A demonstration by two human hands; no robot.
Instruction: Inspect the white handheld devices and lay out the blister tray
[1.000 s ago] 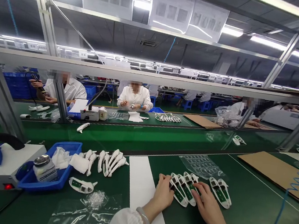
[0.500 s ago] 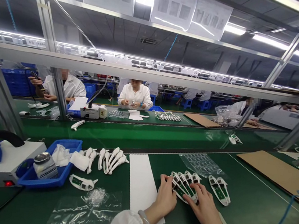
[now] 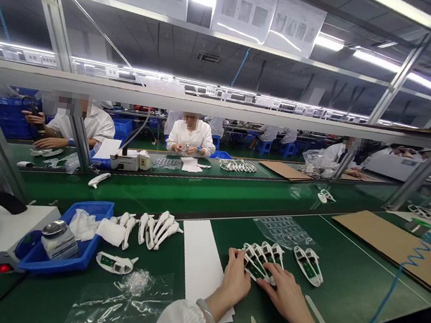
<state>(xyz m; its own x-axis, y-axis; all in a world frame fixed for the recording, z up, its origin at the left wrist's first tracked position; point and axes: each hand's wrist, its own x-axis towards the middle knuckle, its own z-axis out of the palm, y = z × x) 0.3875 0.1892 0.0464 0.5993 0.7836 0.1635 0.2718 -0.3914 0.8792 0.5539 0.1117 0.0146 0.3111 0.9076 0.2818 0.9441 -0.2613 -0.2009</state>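
a: so where are the hands right now?

b: both are low in the middle of the green counter (image 3: 340, 302). the left hand (image 3: 236, 281) lies palm down with its fingertips touching the left edge of a fanned group of white shells (image 3: 262, 258), each with a green board inside. the right hand (image 3: 285, 295) comes in from the right, and its fingers spread flat over the near ends of the same group.

a: is either hand gripping one?

b: i can't tell. the fingers are loosely open and press or steady the shells, but nothing looks lifted off the counter.

a: which way do the shells lie?

b: their long axes run away from the person, tilted a little to the left at the far end, so the near tips point toward the right hand. the group sits between the two hands, just ahead of the knuckles. the right hand covers more of it, and the left only meets the outer piece.

a: anything close by?

b: two more shells (image 3: 308, 264) lie just to the right, apart from the group. a white paper strip (image 3: 201, 261) lies under the left wrist. farther left are a row of white covers (image 3: 158, 229), a single shell (image 3: 115, 262), and a blue tray (image 3: 84, 258) with a metal-topped jar (image 3: 55, 238). beyond the group lies a clear blister sheet (image 3: 284, 230).
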